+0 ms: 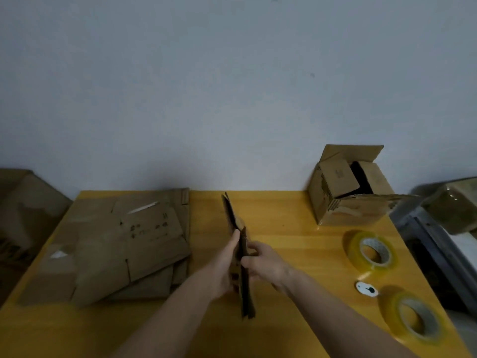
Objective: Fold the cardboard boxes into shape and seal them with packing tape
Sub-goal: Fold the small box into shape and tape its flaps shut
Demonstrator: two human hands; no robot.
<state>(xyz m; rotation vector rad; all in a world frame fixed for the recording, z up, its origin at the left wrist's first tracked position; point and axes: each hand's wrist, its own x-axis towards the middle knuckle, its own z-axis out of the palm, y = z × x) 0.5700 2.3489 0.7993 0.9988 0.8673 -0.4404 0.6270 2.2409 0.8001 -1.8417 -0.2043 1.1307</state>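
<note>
The flat box (pixel 238 254) stands on its thin edge near the middle of the table (pixel 296 244), its long side pointing from the near edge to the far edge, with the left hand (pixel 227 267) and right hand (pixel 263 264) both gripping it from either side, and bare table all around to pull it open.

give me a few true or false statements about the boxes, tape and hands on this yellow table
1. Both hands, left hand and right hand, grip a flattened box held on edge. True.
2. Only one tape roll lies on the table. False: a far tape roll and a near tape roll lie at the right.
3. The stack of flat boxes lies left of the hands. True.
4. The assembled box is taped shut. False: its top flaps stand open.
</note>
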